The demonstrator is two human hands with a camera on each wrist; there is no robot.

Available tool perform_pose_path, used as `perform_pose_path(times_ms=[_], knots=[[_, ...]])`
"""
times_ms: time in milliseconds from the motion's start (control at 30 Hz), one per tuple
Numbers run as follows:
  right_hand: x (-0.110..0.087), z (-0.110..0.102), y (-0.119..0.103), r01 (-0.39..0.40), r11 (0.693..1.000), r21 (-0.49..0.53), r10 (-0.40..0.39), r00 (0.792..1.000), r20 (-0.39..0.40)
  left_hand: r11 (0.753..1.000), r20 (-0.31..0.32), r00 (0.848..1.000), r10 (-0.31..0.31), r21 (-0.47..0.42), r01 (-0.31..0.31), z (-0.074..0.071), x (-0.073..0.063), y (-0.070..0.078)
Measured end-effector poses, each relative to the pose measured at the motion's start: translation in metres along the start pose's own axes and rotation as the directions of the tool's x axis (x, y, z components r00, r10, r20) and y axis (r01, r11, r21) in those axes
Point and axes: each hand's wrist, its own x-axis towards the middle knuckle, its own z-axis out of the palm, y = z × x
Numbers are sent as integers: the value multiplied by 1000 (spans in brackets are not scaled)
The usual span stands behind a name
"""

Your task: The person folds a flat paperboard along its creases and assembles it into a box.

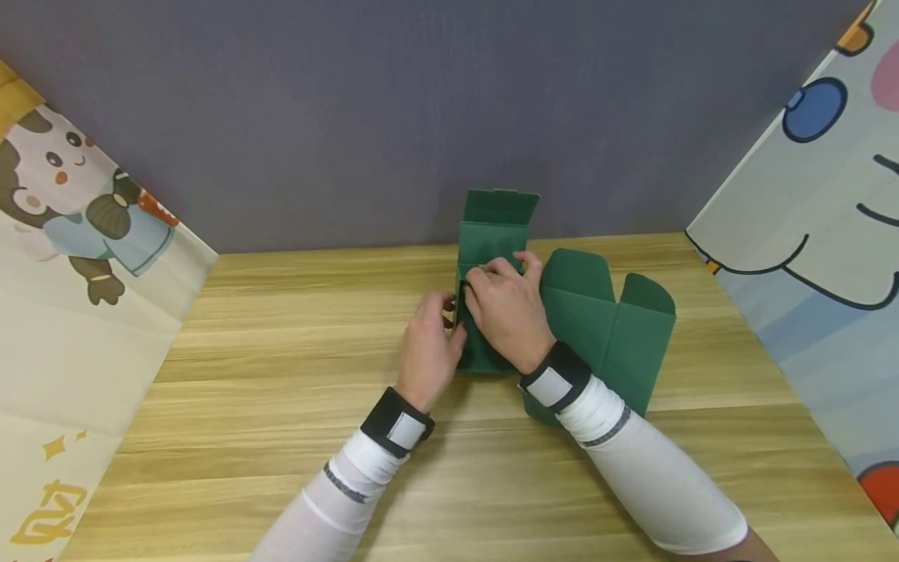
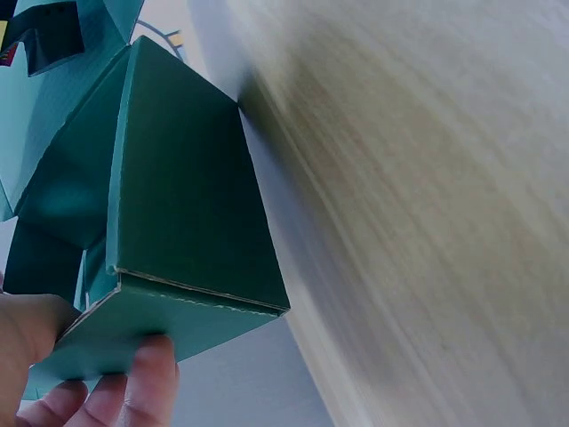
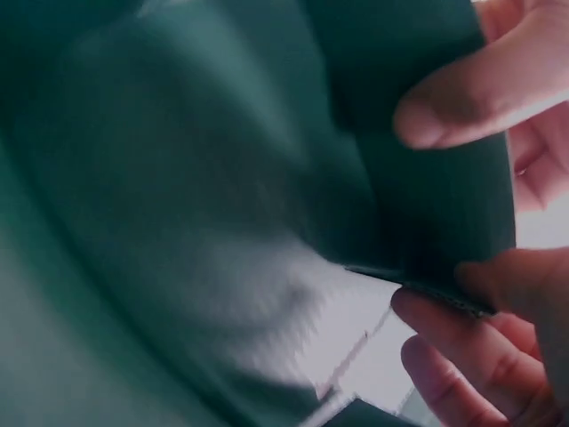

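A partly folded green cardboard box (image 1: 485, 357) stands near the back of the table, with its tall back panel and top flap (image 1: 500, 208) raised. My left hand (image 1: 428, 343) grips its left wall, thumb inside and fingers outside. The left wrist view shows this wall's corner close up, with a dark green side panel (image 2: 191, 196) upright beside the left fingers (image 2: 149, 378). Reaching over the box, my right hand (image 1: 511, 312) pinches the wall's edge. In the right wrist view the right fingers (image 3: 480, 356) hold that edge, below the left thumb (image 3: 431, 120).
Flat green cardboard panels with rounded flaps (image 1: 639, 355) spread to the right, partly under the right forearm. The wood-grain table (image 1: 295, 375) meets a grey back wall (image 1: 337, 140). Cartoon-printed side walls stand at left (image 1: 91, 336) and right (image 1: 787, 203).
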Motion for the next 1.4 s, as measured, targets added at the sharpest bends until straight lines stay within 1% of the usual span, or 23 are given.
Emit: perform_pose_path(times_ms=[100,200,267,367,500,567,667,733,800,867,933,967,1033,1133,1200,1233,1400], knots=[[-1,3,0,-29,998,62,29,1000,2,1000,-2,1000,6,3,-6,0,0,0],[-1,4,0,-36,996,81,36,999,0,1000,1,1000,7,9,-7,0,0,1],[-1,4,1,-28,997,72,28,1000,2,1000,5,1000,4,6,-4,0,0,1],[-1,3,4,-3,1000,30,2,1000,12,1000,12,1000,-7,0,7,-1,-1,1],[2,-3,6,37,999,-20,-36,999,41,1000,20,1000,-19,3,19,-2,-3,1],[4,-7,7,51,998,-25,-49,997,56,1000,23,1000,-21,9,21,-2,-4,1],[11,-17,11,45,999,12,-45,997,59,1000,25,999,-26,9,26,-2,-5,0],[18,-25,15,21,999,38,-22,999,33,1000,26,999,-28,11,28,-1,-5,0],[27,-32,21,-10,999,49,11,1000,-12,1000,24,999,-29,12,29,-1,-5,0],[36,-38,28,-47,999,25,48,997,-53,999,19,999,-29,14,29,-1,-4,0],[46,-42,35,-95,995,-15,94,994,-61,999,15,999,-28,17,28,-1,-4,-1],[50,-44,38,-120,992,-37,118,992,-47,999,13,1000,-27,19,27,-1,-4,-1],[57,-46,42,-162,983,-81,163,987,8,999,10,1000,-28,23,27,-1,-4,-1],[63,-47,46,-189,975,-114,200,975,95,999,7,999,-32,34,31,0,-4,-1],[65,-47,46,-174,977,-122,188,975,120,998,6,999,-36,44,36,0,-4,0],[65,-47,46,-160,980,-121,174,977,120,998,6,999,-37,48,37,1,-4,0],[61,-51,40,-60,992,-115,70,994,87,997,1,999,-35,75,35,1,-3,-1]])
